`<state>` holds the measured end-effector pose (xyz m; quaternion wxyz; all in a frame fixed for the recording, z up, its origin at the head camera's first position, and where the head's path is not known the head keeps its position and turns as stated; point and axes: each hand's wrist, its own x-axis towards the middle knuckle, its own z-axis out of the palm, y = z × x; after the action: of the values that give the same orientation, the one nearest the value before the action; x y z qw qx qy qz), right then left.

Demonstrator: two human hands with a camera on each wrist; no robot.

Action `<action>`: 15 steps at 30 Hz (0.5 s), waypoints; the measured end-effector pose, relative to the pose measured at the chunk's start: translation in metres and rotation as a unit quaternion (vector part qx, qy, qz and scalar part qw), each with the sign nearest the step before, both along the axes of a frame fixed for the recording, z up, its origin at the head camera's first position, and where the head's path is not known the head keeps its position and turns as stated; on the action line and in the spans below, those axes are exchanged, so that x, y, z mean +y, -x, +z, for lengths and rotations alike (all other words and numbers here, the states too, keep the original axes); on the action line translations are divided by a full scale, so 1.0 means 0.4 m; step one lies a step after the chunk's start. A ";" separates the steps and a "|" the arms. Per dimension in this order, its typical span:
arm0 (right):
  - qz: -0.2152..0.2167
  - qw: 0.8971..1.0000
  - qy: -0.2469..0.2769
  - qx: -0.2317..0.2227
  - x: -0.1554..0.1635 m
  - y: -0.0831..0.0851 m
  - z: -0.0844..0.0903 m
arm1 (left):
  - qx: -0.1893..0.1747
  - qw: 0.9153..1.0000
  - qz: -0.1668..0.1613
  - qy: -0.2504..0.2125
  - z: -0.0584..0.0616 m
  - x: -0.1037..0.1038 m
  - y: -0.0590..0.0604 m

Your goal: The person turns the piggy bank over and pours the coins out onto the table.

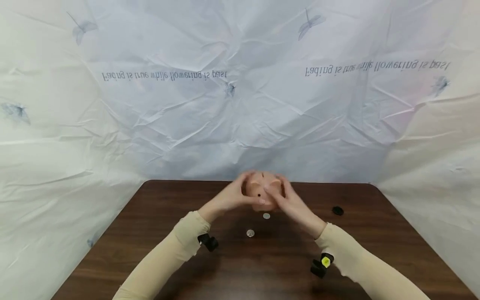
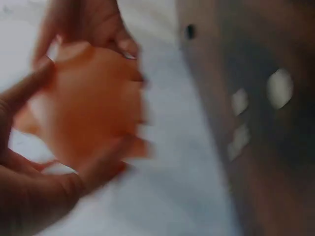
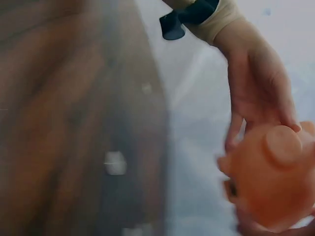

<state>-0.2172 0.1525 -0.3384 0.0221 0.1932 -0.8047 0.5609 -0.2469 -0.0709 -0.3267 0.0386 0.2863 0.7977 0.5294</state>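
Both hands hold a peach-orange piggy bank (image 1: 263, 189) above the far part of the table. My left hand (image 1: 233, 194) grips its left side, thumb across the lower front. On the other side my right hand (image 1: 291, 201) grips it with the thumb over the front. A slot shows at the top of the bank in the head view. The round snout of the piggy bank (image 3: 283, 145) faces the camera in the right wrist view. Two silver coins lie below it, one coin (image 1: 266, 216) close under the bank and another coin (image 1: 250, 233) nearer.
A small black round piece (image 1: 338, 210) lies on the brown wooden table (image 1: 168, 233), right of the hands. Wrinkled pale sheets (image 1: 240, 125) with printed lettering hang behind and at both sides. Pale blurred spots show on the table in both wrist views.
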 end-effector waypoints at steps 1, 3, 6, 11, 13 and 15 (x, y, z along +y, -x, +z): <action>-0.006 0.997 -0.006 0.082 -0.001 -0.006 0.013 | 0.060 0.998 -0.015 -0.016 0.016 -0.004 -0.005; -0.026 0.957 -0.008 0.288 -0.008 -0.014 0.044 | 0.202 0.977 -0.053 -0.050 0.058 -0.012 -0.019; -0.042 0.855 0.013 0.517 -0.009 -0.011 0.061 | 0.367 0.919 -0.113 -0.087 0.101 -0.009 -0.037; -0.009 0.954 0.047 0.297 0.002 -0.012 0.001 | 0.230 0.971 -0.054 -0.048 0.042 0.016 -0.049; -0.004 0.995 0.047 0.084 0.002 -0.021 -0.014 | 0.079 0.997 -0.003 -0.018 0.009 0.019 -0.048; -0.014 0.999 0.030 -0.017 -0.005 -0.031 -0.005 | 0.013 0.999 0.035 -0.003 0.005 0.015 -0.053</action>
<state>-0.2050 0.1507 -0.3406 0.0224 0.1716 -0.7906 0.5874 -0.2258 -0.0649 -0.3247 0.0093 0.2653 0.8059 0.5292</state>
